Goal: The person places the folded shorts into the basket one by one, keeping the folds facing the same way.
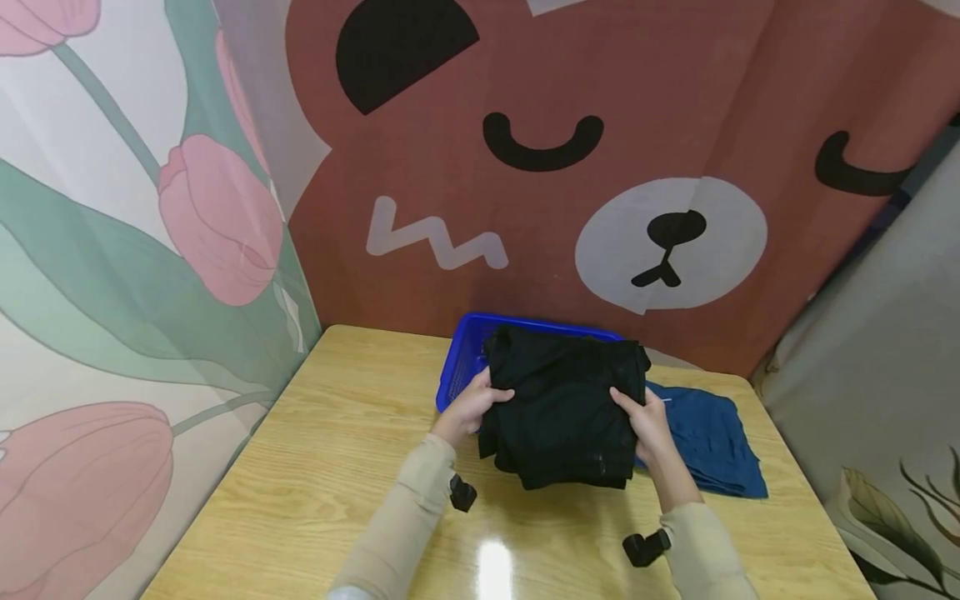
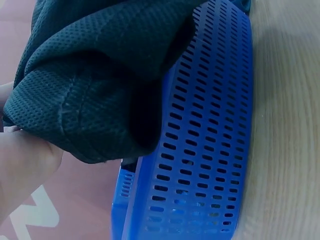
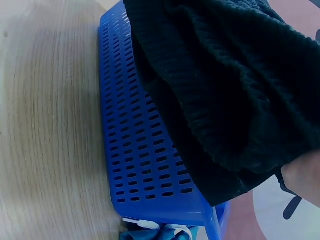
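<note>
A folded black garment (image 1: 566,408) hangs between both hands, above the front of a blue plastic basket (image 1: 459,367). My left hand (image 1: 471,406) grips its left edge, thumb on top. At the opposite edge my right hand (image 1: 651,423) holds it the same way, with the other fingers out of sight beneath. The left wrist view shows mesh fabric (image 2: 95,105) in rolled folds with a stitched seam. In the right wrist view, the layers of the garment (image 3: 220,95) overhang the basket's slotted side (image 3: 132,135). Most of the basket's inside is hidden by the garment.
A folded blue garment (image 1: 708,437) lies on the wooden table (image 1: 315,467), right of the basket. Behind the table hangs a curtain with a bear face (image 1: 540,225). Printed fabric also closes off the left side (image 1: 150,250) and the right side (image 1: 877,350).
</note>
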A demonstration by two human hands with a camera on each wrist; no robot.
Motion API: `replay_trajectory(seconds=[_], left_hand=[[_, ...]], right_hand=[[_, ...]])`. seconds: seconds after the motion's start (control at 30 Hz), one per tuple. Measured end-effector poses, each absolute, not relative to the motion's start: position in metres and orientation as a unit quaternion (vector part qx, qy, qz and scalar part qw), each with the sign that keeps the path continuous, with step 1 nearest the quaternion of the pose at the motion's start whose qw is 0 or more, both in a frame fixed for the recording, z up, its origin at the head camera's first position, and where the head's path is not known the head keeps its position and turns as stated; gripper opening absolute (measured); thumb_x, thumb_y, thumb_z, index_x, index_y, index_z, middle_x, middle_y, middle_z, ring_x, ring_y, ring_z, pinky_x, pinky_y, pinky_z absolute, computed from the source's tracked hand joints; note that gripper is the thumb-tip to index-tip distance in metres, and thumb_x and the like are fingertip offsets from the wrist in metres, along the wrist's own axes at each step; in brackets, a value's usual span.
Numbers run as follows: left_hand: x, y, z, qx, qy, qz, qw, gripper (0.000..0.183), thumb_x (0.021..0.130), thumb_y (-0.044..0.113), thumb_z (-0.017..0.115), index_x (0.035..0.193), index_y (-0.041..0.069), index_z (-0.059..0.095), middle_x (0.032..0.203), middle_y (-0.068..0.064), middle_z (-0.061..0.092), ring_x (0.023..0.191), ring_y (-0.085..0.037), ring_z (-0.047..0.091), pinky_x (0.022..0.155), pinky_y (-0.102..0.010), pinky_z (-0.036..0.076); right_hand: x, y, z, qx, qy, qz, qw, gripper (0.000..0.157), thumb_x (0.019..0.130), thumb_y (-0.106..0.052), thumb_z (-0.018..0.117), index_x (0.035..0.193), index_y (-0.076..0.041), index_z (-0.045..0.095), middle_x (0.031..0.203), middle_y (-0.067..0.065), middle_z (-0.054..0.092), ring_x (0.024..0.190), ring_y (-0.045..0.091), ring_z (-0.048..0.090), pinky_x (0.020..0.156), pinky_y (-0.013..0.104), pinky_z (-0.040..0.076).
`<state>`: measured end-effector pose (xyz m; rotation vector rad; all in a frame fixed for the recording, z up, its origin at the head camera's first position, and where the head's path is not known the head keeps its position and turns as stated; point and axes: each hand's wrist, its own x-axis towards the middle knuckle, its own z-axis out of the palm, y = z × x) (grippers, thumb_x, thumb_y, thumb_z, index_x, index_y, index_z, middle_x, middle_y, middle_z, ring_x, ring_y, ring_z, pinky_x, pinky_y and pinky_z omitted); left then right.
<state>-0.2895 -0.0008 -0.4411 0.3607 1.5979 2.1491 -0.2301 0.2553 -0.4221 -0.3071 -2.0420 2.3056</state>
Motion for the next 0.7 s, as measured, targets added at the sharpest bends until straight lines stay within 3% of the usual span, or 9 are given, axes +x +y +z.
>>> replay_trajectory(seconds=[0.4,0.7], left_hand=[[-0.309,0.005,-0.439,0.131,0.611,0.753,0.206,0.074,0.086,-0.007,0.047,0.144,0.018,0.009,0.146,-0.008,0.014,0.127,-0.028,0.023,0.102,-0.042,0.021],[-0.327,0.009,-0.433,0.133,0.626,0.742,0.202,0.074,0.087,-0.007,0.045,0.145,0.018,0.008,0.147,-0.007,0.011,0.129,-0.026,0.017,0.104,-0.041,0.016]], right_hand=[[-0.251,0.260,-0.421,-0.094,-0.663,0.742,0.027,0.035,0.086,-0.021,0.060,0.115,-0.006,0.046,0.082,-0.008,0.060,0.073,0.009,0.061,0.065,0.027,0.050],[-0.266,0.262,-0.418,-0.107,-0.634,0.766,0.006,0.027,0.087,-0.020,0.058,0.110,-0.014,0.046,0.082,-0.008,0.061,0.073,0.009,0.061,0.066,0.026,0.050]])
